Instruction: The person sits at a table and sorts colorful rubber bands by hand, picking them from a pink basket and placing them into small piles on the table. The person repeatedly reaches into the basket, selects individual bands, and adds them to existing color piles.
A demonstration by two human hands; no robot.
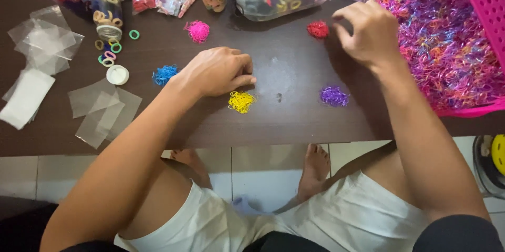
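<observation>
The tiny rubber bands lay in little soft heaps on the dark bench (294,120), light and springy, best pinched from the top. Our right hand (368,33) pinched closed beside the red heap (317,29), and our left hand (218,71) curled shut just above the yellow heap (241,101).

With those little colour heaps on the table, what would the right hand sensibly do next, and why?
Probably let go of whatever it pinches onto the red heap, then reach back to the mixed pile. The right hand sits beside red, fingers pinched; what they hold is too small to see. Pink, blue, yellow and purple lie apart, one colour each.
</observation>
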